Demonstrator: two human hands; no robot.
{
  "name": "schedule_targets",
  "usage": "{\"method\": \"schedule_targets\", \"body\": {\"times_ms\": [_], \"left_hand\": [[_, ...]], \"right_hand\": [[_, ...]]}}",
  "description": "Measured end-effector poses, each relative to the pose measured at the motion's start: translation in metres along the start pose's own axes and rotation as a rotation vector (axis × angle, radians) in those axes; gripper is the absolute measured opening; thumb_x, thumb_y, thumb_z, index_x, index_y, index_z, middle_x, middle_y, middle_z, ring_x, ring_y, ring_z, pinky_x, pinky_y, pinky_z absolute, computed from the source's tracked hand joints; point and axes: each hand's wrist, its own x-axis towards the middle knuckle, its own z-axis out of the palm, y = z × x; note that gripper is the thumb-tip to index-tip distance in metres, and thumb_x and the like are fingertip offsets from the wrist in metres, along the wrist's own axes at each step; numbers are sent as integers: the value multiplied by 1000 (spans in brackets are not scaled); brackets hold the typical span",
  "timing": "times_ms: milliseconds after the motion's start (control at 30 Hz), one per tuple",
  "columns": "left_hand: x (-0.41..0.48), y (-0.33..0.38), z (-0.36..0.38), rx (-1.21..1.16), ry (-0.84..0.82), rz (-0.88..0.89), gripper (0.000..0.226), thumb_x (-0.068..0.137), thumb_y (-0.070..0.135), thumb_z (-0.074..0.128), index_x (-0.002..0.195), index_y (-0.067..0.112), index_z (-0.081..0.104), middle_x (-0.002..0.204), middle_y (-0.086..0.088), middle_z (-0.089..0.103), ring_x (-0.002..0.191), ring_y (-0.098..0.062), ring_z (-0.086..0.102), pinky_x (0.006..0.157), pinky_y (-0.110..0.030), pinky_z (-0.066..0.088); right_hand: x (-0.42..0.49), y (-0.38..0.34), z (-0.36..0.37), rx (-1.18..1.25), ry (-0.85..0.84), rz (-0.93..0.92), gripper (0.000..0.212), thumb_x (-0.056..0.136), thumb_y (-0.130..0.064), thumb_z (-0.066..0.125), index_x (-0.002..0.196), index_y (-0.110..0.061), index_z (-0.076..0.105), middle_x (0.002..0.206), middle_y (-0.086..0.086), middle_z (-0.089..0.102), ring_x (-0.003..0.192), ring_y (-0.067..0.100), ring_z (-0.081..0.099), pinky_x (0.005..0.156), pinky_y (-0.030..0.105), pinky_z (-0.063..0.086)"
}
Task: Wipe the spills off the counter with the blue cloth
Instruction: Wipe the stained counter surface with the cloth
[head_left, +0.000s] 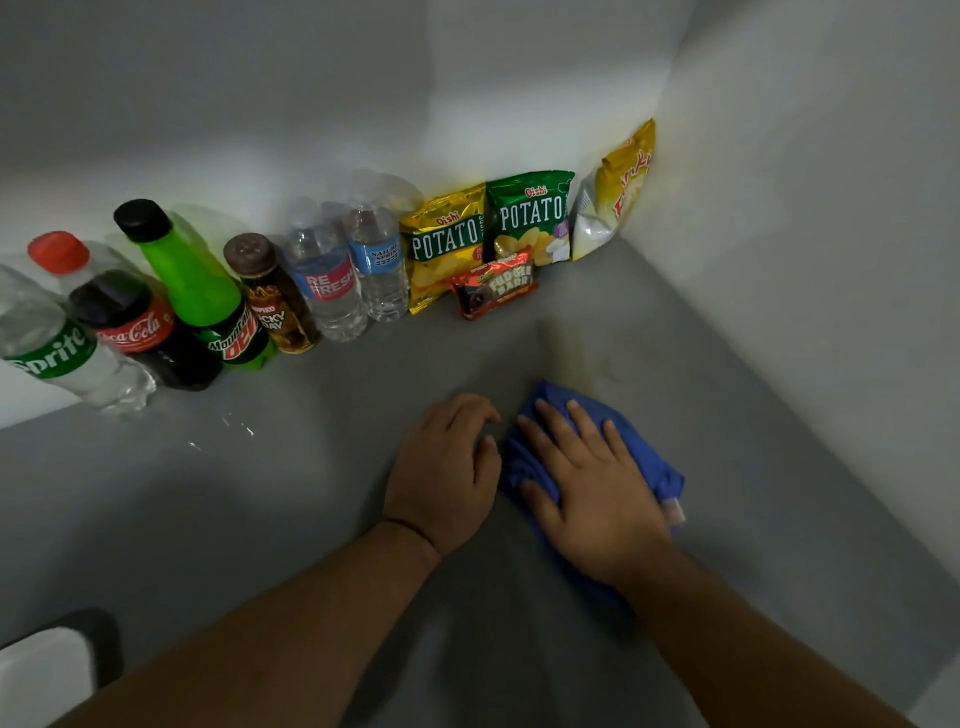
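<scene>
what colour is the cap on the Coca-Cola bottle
Red, on the Coca-Cola bottle; head view.

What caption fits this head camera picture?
Right hand presses blue cloth on gray counter beside bottles and snacks.

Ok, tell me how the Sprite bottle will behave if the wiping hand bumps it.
The Sprite bottle is tall and narrow, so it would probably tip. It looks full, so likely heavy. Round-bodied, it may roll on the counter.

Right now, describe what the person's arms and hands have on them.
Both forearms are bare, with no sleeves or gloves in view. The left hand has a thin dark band around its wrist. The right hand shows no ring, watch or band.
</scene>
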Motion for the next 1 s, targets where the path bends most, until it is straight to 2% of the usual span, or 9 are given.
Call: {"method": "schedule_targets", "body": {"times_ms": [67, 167, 267, 400, 567, 667, 800, 900, 1000], "left_hand": [[1, -7, -2, 97, -18, 29, 26, 93, 17, 53, 114, 10, 66, 120, -8, 67, 110, -27, 61, 102, -43, 48], [4, -20, -9, 181, -85, 53, 30, 92, 19, 58, 120, 11, 65, 125, -6, 64, 116, -29, 58, 112, -47, 42], [12, -30, -15, 228, -124, 108, 36, 91, 21, 58, 125, 12, 63, 131, -6, 62, 124, -28, 55, 116, -49, 38], [31, -34, -17, 259, -120, 120, 38, 92, 23, 58, 128, 14, 62, 135, -5, 60, 130, -27, 52, 120, -51, 35], [42, -37, -14, 301, -121, 66, 42, 93, 23, 55, 133, 14, 61, 145, -6, 56, 140, -28, 46, 121, -53, 31], [41, -41, -13, 317, -139, 57, 44, 94, 26, 52, 135, 16, 60, 149, -5, 54, 143, -28, 43, 122, -54, 29], [41, -41, -12, 324, -138, 63, 45, 94, 28, 48, 136, 15, 59, 148, -6, 54, 142, -28, 43, 121, -54, 31], [41, -41, -10, 321, -131, 62, 46, 93, 28, 47, 135, 14, 59, 145, -7, 56, 140, -30, 45, 119, -56, 34], [41, -43, -7, 317, -112, 63, 45, 92, 26, 50, 134, 13, 60, 143, -8, 57, 138, -31, 47, 118, -56, 36]], "right_hand": [[4, 10, -5, 5, 2, 55, 68, 102, -68, 9, 165, -41, 5, 173, -15, -7, 158, 14, -17, 129, 47, -6], [-14, 15, -2, 13, 26, 183, 70, 100, -68, 3, 164, -40, -1, 173, -13, -10, 157, 13, -21, 127, 41, -11], [-44, -1, 9, 2, 25, 248, 72, 100, -70, 1, 165, -38, -3, 173, -10, -12, 158, 17, -20, 129, 46, -5], [-49, -27, 16, -24, -5, 126, 71, 103, -70, 8, 165, -38, -1, 174, -10, -8, 159, 20, -15, 128, 50, -1], [11, -9, 0, -36, -34, -63, 66, 103, -68, 11, 164, -44, 0, 173, -16, -10, 159, 16, -17, 129, 52, -1], [31, 14, -13, -7, -16, -7, 69, 100, -70, 12, 164, -44, 9, 173, -16, -2, 160, 17, -8, 129, 52, 0], [18, 36, -16, 23, 0, 131, 71, 98, -73, 7, 163, -45, 0, 172, -16, -10, 158, 12, -18, 128, 45, -10], [-4, 21, -7, -8, -6, 170, 69, 98, -72, 4, 161, -47, -10, 171, -16, -17, 156, 13, -25, 127, 46, -10], [-9, -1, 2, -22, 5, 124, 69, 101, -70, 6, 163, -44, -5, 171, -16, -16, 157, 15, -24, 128, 49, -8]]}}
